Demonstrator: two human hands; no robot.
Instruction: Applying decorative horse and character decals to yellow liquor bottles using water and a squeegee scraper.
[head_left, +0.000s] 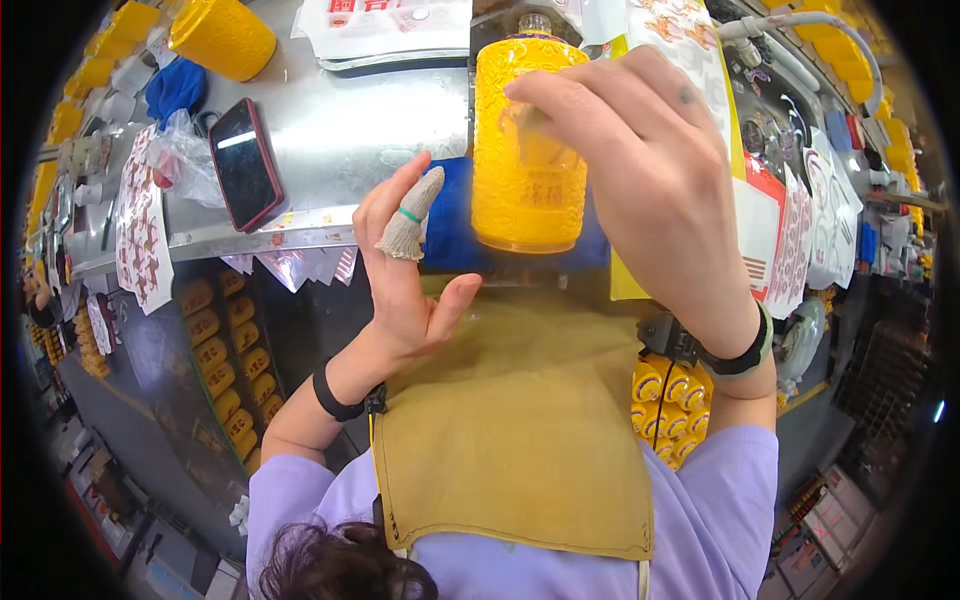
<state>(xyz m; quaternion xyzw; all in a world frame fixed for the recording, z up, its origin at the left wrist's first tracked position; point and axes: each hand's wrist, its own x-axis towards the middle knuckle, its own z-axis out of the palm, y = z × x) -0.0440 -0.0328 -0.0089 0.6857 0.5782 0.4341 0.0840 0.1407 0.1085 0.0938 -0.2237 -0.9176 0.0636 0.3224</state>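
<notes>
A yellow embossed bottle (530, 205) with a clear stopper-like top stands or lies in front of me over a blue cloth or pad (447, 225). My right hand (650, 165) reaches over the bottle's right side, fingers bent, the fingertips at its upper front. Something small and translucent shows there, blurred, and I cannot tell what it is; the thumb is hidden. Just left of the bottle is my left hand (400, 265), apart from it and holding nothing, with thumb and fingers spread. One of its fingers wears a pale cloth finger cover (413, 220) tied with a green band.
On the metal table (340, 130) lie a dark phone (245, 165) with a red edge, a clear plastic bag (187, 155) and a blue cloth (176, 90). A yellow container (222, 38) stands behind them. Printed sticker sheets (683, 30) lie right of the bottle. Yellow bottles (672, 400) are stacked below.
</notes>
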